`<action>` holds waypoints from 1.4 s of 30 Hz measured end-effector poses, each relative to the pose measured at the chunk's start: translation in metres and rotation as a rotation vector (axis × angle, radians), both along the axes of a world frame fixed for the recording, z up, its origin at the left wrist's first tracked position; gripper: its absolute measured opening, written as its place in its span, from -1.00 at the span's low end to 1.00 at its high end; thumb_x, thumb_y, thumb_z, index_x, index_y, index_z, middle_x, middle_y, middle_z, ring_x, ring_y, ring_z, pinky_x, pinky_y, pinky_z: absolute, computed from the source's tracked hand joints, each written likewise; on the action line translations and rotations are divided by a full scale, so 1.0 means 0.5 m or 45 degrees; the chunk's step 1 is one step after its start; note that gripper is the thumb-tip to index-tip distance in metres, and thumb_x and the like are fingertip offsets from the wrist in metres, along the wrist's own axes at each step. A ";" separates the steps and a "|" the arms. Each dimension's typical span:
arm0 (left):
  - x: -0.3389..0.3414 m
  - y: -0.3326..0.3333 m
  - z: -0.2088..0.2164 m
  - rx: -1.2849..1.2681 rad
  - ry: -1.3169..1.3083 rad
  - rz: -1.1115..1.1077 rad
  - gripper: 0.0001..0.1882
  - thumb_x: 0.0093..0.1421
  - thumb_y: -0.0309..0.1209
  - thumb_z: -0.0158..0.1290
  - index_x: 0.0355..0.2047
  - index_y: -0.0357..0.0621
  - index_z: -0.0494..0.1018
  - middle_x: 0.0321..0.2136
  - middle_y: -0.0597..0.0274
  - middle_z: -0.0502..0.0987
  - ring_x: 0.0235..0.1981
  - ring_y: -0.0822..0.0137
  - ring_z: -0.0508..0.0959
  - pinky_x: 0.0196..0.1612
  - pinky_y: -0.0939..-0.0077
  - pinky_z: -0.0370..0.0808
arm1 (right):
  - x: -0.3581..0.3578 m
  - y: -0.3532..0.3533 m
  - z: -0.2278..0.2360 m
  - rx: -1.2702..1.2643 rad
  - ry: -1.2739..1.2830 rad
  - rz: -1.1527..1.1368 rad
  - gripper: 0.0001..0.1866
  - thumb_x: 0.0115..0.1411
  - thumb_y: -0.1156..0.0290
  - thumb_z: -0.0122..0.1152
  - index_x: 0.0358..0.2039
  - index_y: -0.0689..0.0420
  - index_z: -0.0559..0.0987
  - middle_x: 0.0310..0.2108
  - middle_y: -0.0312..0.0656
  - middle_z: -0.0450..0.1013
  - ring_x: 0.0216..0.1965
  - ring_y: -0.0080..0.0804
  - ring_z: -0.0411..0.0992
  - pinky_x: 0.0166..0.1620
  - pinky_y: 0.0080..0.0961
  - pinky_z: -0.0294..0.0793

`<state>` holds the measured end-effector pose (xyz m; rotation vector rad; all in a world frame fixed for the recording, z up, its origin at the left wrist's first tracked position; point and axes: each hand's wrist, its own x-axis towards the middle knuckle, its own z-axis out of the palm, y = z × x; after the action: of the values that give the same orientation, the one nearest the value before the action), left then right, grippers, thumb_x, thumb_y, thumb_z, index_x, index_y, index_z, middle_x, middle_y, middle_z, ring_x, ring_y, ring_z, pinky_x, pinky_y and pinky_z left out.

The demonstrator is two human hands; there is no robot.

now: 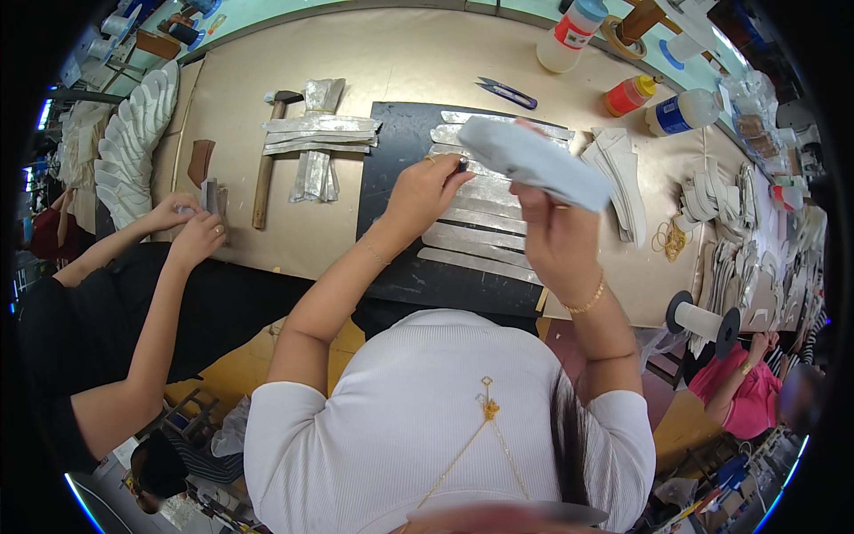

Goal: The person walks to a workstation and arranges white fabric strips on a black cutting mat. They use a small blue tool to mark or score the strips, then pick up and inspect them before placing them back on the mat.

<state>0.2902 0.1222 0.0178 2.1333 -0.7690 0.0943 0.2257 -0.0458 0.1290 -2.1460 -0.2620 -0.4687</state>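
Observation:
My right hand (559,236) grips a pale blue-grey flat piece (534,160) with a rounded end, lifted over the mat and partly blurred. It looks like a cut shoe or bag part, but its kind is unclear. My left hand (425,194) is closed in a pinch just left of it; a small dark tip (463,164) shows at the fingers, too small to name. Beneath both hands, several silvery strips (476,238) lie side by side on a black mat (391,133). The raised piece and my right hand hide some strips.
Left of the mat lie crossed silvery strip bundles (311,133) and a hammer (264,178). Thread snips (507,93) and bottles (569,40) stand beyond; pale cut pieces (618,182) and a spool (703,320) are right. A co-worker's hands (191,222) work at left.

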 end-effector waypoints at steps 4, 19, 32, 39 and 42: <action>-0.003 0.000 0.005 0.093 0.084 0.008 -0.80 0.21 -0.34 0.15 -0.33 -0.23 0.45 -0.48 0.04 0.54 -0.43 0.00 0.56 -0.38 0.21 0.47 | 0.019 -0.020 -0.035 -0.591 0.307 0.041 -0.69 0.32 0.28 0.07 -0.07 0.24 0.48 -0.34 -0.09 0.54 -0.47 -0.07 0.52 -0.41 -0.26 0.51; 0.015 -0.006 -0.034 0.106 0.083 0.157 -0.71 0.26 -0.28 0.13 -0.33 -0.25 0.34 -0.59 0.00 0.54 -0.52 -0.01 0.60 -0.51 0.27 0.49 | -0.001 -0.031 -0.024 -0.230 0.272 -0.096 -0.77 0.34 0.34 0.04 -0.19 0.28 0.50 -0.41 0.04 0.51 -0.46 0.01 0.49 -0.42 -0.24 0.44; -0.006 0.021 0.006 -0.172 0.517 0.114 -0.72 0.24 -0.27 0.17 -0.30 -0.26 0.43 -0.51 0.01 0.59 -0.48 0.13 0.63 -0.39 0.40 0.51 | -0.011 -0.032 -0.017 -0.146 0.329 -0.121 -0.68 0.37 0.24 0.01 -0.30 0.30 0.48 -0.49 0.03 0.50 -0.46 -0.02 0.50 -0.39 -0.31 0.43; -0.010 0.021 -0.018 -0.032 0.410 0.096 -0.78 0.21 -0.36 0.20 -0.28 -0.25 0.47 -0.52 0.12 0.61 -0.47 0.42 0.64 -0.38 0.55 0.53 | -0.015 -0.030 -0.019 -0.142 0.324 -0.075 -0.74 0.34 0.32 0.04 -0.17 0.28 0.51 -0.41 0.04 0.51 -0.45 0.02 0.50 -0.41 -0.24 0.45; -0.010 0.020 -0.020 -0.026 0.412 0.089 -0.77 0.21 -0.34 0.20 -0.28 -0.25 0.47 -0.52 0.11 0.61 -0.47 0.39 0.65 -0.39 0.55 0.53 | -0.017 -0.033 -0.018 -0.170 0.307 -0.092 -0.75 0.34 0.33 0.05 -0.17 0.28 0.51 -0.41 0.04 0.51 -0.45 0.01 0.50 -0.42 -0.25 0.45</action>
<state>0.2854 0.1320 0.0079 2.0866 -0.5015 -0.2019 0.2173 -0.0623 0.1199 -2.3228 -0.0818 -0.2348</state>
